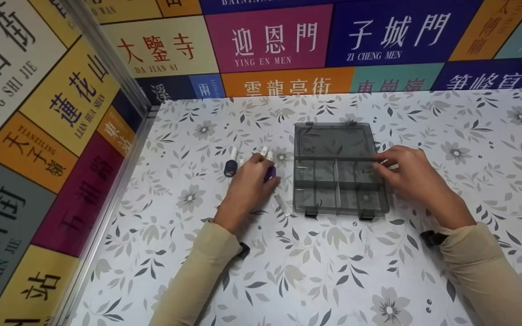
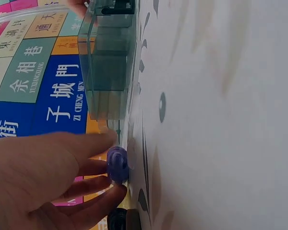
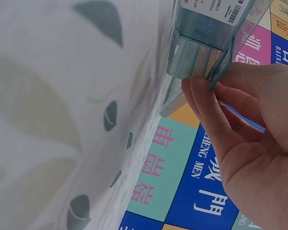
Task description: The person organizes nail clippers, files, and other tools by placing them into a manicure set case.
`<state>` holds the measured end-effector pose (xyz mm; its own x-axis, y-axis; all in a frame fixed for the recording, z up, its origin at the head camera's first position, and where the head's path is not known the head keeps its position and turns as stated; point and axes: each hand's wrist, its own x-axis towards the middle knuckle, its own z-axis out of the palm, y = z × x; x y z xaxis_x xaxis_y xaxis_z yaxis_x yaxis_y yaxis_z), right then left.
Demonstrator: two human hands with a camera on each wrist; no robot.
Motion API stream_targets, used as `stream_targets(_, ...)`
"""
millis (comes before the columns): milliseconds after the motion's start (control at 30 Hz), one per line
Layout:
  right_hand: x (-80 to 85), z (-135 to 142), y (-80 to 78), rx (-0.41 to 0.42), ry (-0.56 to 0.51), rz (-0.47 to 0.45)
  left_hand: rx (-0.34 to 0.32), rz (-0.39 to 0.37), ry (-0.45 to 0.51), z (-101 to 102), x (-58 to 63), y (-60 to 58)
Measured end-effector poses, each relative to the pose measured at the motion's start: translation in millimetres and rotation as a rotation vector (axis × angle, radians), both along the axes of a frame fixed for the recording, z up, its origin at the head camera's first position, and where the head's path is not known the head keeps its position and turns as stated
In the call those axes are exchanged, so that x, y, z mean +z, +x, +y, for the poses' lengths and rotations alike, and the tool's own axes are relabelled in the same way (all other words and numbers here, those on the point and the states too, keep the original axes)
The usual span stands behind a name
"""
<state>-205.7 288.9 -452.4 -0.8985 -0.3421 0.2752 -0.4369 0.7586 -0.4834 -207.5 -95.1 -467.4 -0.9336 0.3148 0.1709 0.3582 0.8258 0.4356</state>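
A grey see-through plastic storage box (image 1: 337,184) with compartments lies on the patterned table. Its lid (image 1: 333,141) is partly raised on the far-side hinges. My right hand (image 1: 406,170) pinches the right part of the lid's edge between thumb and fingers, as the right wrist view (image 3: 254,110) also shows. Left of the box, my left hand (image 1: 252,181) is around a small purple bottle (image 2: 117,165), thumb and fingers spread on either side; a firm grip does not show. Beside it stands a dark nail polish bottle (image 1: 231,166) with a white cap.
More white caps (image 1: 264,151) show behind my left hand, their bottles mostly hidden. A thin clear strip (image 1: 282,204) lies between that hand and the box. Panels with large lettering (image 1: 270,40) wall the table's back and left sides.
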Motion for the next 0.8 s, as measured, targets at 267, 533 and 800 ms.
stream_targets(267,-1.3,0.9,-0.2,0.008,-0.004,0.01,-0.007,0.006,0.001,2.7,-0.8,2.2)
stream_targets(533,1.4,1.4,0.8,0.008,-0.012,0.008,0.012,0.017,0.018,5.8,-0.5,3.3)
stream_targets(800,-0.3,2.3,0.6,-0.008,-0.032,0.012,0.0,0.047,0.017,6.4,-2.7,4.2)
